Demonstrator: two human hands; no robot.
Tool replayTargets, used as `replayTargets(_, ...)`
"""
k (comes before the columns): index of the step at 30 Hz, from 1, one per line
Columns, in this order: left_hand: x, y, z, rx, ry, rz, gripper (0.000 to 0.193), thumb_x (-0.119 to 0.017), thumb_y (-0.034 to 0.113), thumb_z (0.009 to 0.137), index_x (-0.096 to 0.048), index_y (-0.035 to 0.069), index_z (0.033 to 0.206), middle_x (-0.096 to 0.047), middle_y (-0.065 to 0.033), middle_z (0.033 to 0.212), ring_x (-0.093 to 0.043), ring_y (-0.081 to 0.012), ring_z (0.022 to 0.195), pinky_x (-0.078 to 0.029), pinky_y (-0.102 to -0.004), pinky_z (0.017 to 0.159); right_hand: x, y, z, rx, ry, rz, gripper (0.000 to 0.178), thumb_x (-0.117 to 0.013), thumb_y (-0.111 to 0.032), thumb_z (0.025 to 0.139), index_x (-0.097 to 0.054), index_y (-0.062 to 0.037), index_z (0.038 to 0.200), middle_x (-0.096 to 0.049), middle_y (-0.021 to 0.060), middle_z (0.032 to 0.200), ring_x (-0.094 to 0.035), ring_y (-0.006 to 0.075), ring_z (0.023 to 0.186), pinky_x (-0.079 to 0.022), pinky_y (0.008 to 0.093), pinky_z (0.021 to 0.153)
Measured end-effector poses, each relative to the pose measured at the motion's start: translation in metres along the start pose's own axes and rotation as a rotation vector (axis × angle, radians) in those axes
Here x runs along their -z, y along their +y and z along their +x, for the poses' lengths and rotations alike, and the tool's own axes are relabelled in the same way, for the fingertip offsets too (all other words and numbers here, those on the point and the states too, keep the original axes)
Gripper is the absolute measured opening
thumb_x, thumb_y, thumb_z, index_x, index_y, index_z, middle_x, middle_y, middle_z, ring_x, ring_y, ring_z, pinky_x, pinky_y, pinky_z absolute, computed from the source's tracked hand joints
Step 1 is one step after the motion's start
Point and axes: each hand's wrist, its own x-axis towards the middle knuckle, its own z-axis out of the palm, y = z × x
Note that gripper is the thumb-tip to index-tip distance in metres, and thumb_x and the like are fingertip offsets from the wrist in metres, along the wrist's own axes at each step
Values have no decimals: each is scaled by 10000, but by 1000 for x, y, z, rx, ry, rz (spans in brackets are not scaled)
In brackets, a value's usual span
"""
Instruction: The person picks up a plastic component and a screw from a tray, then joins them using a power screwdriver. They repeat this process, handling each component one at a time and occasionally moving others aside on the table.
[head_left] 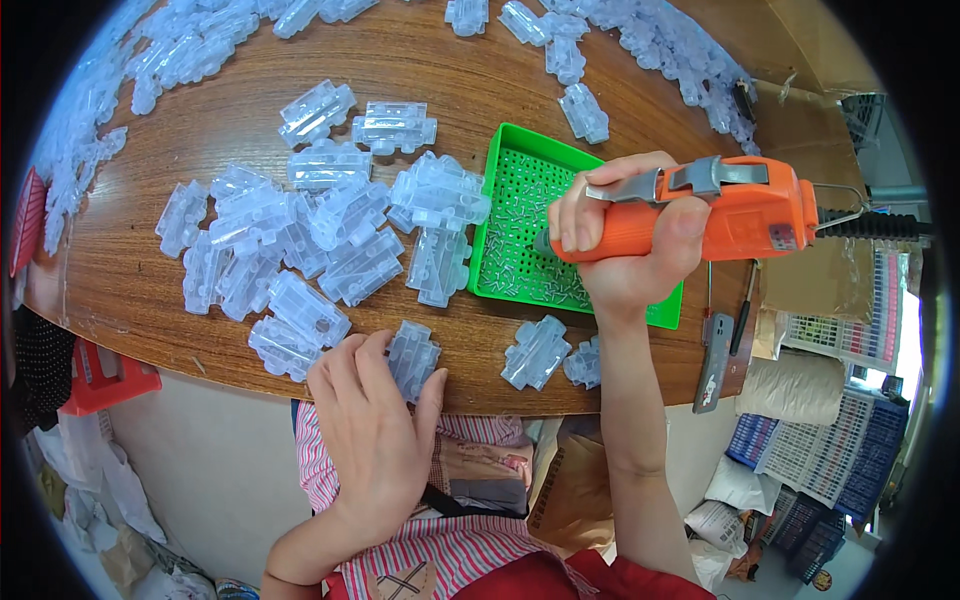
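My right hand (pixel 635 225) is closed around the orange body of an electric screwdriver (pixel 745 215), thumb on the near side, fingers wrapped over the grip. The tool lies nearly level, its nose over a green perforated tray (pixel 673 312) of small silver screws (pixel 525 262); the bit's tip is hidden. By the table's front edge, my left hand (pixel 375 430) has a clear plastic housing (pixel 413 360) between its fingertips and thumb. Similar clear housings (pixel 345 215) lie in a loose heap just beyond that hand. Another clear housing (pixel 536 353) and a smaller clear piece (pixel 583 362) sit before the tray.
Large piles of clear housings (pixel 190 45) line the far and left table edges. On the right lie a grey phone (pixel 713 362) and a thin dark tool (pixel 745 308). A cardboard box (pixel 815 250) and plastic crates (pixel 835 440) stand beyond. A red stool (pixel 110 380) is at left.
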Motion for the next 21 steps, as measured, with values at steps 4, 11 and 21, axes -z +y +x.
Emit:
replayTargets(4,2,-5,2,-43,-46,-88,549,-760,157,738,-473,-32,1166,-536,-192,1058,-518,-351,987,-420,-424,865,1,4,-1,-13,1,6,660,-417,-659,884,-494,-5,925,-423,35,523,-403,131,436,-347,280,401)
replayTargets(11,-25,9,23,160,-326,-1006,579,-808,181,741,-459,-9,1162,-607,-123,969,-638,-175,855,-521,-291,698,-1,0,-4,3,-15,13,645,-430,-653,879,-508,-17,940,-441,40,534,-414,135,442,-361,288,418)
replayTargets(21,-52,25,26,287,-366,-1468,396,-671,119,879,-402,-40,1123,-627,-151,1002,-626,-129,874,-542,-254,690,-4,-80,-19,61,-334,163,737,-494,-731,807,-491,-30,1035,-533,52,639,-514,167,553,-454,323,519)
